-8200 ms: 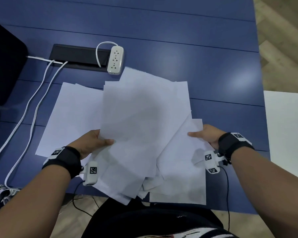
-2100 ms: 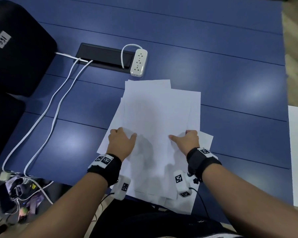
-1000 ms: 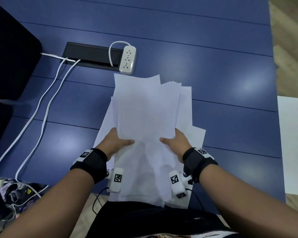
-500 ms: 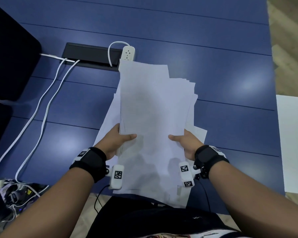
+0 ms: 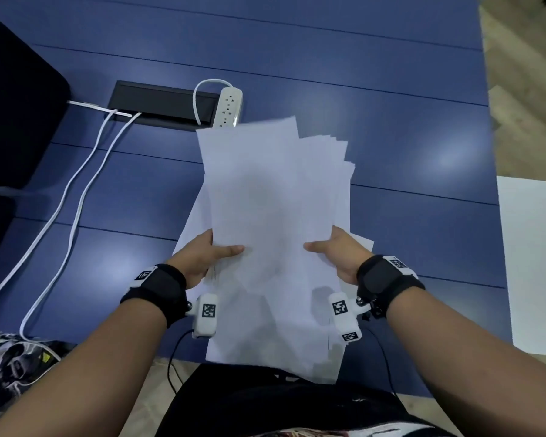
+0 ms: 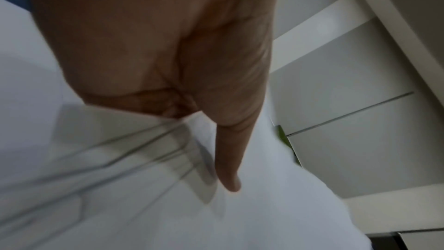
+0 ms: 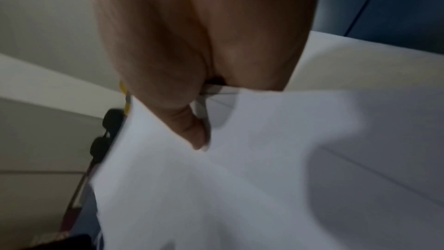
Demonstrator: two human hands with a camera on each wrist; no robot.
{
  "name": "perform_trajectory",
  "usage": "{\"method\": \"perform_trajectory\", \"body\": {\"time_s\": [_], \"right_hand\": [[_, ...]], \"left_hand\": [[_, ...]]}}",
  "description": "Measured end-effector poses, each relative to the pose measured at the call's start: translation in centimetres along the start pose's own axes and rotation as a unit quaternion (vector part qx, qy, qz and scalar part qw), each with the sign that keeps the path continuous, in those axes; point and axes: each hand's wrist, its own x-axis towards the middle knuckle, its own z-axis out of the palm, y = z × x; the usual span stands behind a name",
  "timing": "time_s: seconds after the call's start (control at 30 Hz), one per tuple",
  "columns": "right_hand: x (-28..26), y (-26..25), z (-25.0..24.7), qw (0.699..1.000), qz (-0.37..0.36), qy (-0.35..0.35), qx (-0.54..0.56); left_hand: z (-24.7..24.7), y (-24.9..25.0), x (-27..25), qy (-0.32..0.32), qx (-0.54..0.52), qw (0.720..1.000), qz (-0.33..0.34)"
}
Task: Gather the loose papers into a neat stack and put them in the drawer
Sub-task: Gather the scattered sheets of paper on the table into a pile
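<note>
A loose sheaf of white papers (image 5: 275, 209) is held above the blue table (image 5: 407, 190), its far edges fanned and uneven. My left hand (image 5: 207, 255) grips its left side, thumb on top, fingers hidden underneath. My right hand (image 5: 334, 252) grips the right side the same way. In the left wrist view the thumb lies across the top sheet of the papers (image 6: 240, 216). The right wrist view shows the thumb pressing the papers (image 7: 240, 178). One sheet (image 5: 364, 242) lies on the table under my right hand. No drawer is in view.
A white power strip (image 5: 229, 105) lies just beyond the papers, beside a black cable box (image 5: 158, 104) set into the table. Two white cables (image 5: 76, 197) run down the left side. A black bag (image 5: 16, 102) is at far left. A white surface (image 5: 533, 263) stands at right.
The scattered sheets have been drawn together into one bundle and lifted off the table. Over the last half second the bundle's far edge dropped a little and drew nearer to me.
</note>
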Motion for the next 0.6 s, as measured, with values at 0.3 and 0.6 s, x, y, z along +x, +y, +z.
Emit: {"method": "perform_trajectory", "body": {"time_s": [0.3,0.6], "right_hand": [[0.4,1.6,-2.2,0.997,0.025,-0.011,0.074],[0.8,1.9,-1.4,0.999,-0.026,0.02,0.001]], "left_hand": [[0.8,0.5,-1.2,-0.046,-0.009,0.996,-0.082],[1.1,-1.4,2.0,0.032,0.044,0.998,-0.024]]}}
